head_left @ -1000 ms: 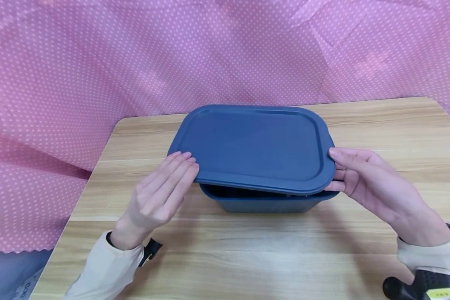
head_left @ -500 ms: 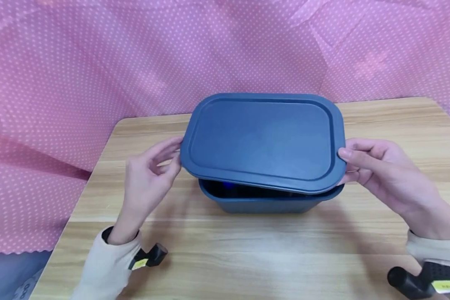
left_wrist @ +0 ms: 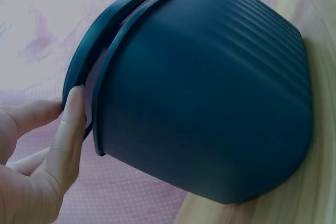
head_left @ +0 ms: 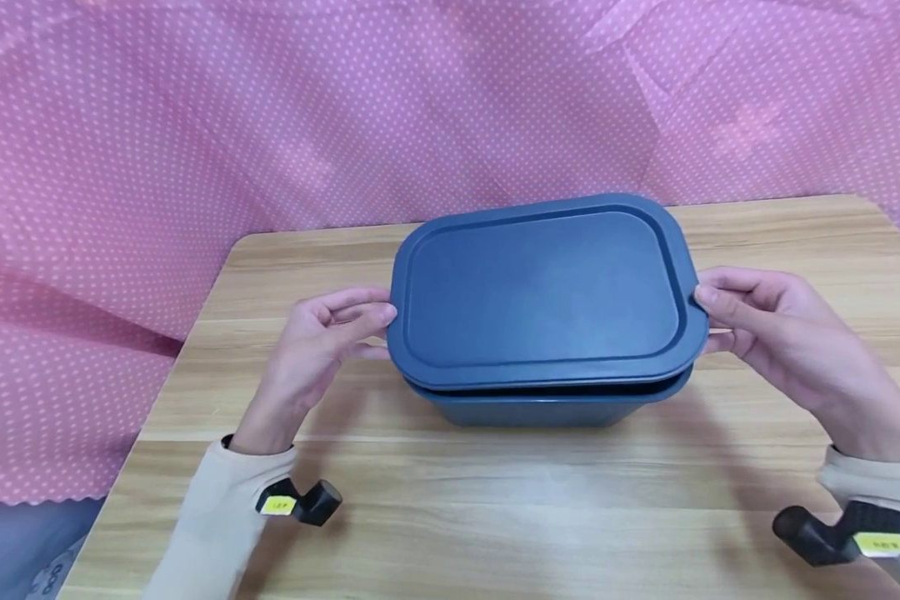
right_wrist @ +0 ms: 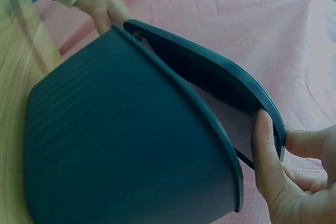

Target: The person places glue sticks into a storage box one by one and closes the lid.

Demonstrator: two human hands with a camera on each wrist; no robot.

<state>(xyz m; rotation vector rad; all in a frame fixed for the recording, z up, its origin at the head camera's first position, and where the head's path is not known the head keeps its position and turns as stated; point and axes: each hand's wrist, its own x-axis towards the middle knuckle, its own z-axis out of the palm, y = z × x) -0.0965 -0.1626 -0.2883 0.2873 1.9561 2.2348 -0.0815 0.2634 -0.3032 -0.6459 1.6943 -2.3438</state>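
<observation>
Lid [head_left: 543, 287], dark blue and rectangular with rounded corners, held just above a matching dark blue bin [head_left: 540, 407], tilted slightly, with a narrow gap to the bin's rim along the near edge. Left hand [head_left: 322, 333] at the lid's left end, fingers [head_left: 360, 317] curled and pinching the edge, thumb on top. Right hand [head_left: 772, 333] at the lid's right end, gripping the rim the same way, thumb over the top edge and fingers tucked beneath.

Seen from the left wrist: thumb [left_wrist: 71, 129] pressed flat against the lid's edge [left_wrist: 84, 72], just beside the bin's rim, ribbed bin wall [left_wrist: 210, 98] filling most of the view. Seen from the right wrist: lid [right_wrist: 210, 72] raised clear of the bin's rim on this side, a wedge of open space between them, thumb [right_wrist: 265, 150] laid over the lid's corner, the opposite hand [right_wrist: 107, 9] visible at the far end.

Bin resting on a light wooden counter [head_left: 495, 517], near its middle and toward the back. Pink cloth with white dots [head_left: 195, 125] hung behind and draped past the counter's left side. Cream sleeves on both forearms, each with a black wrist mount bearing a yellow label [head_left: 277, 505].
</observation>
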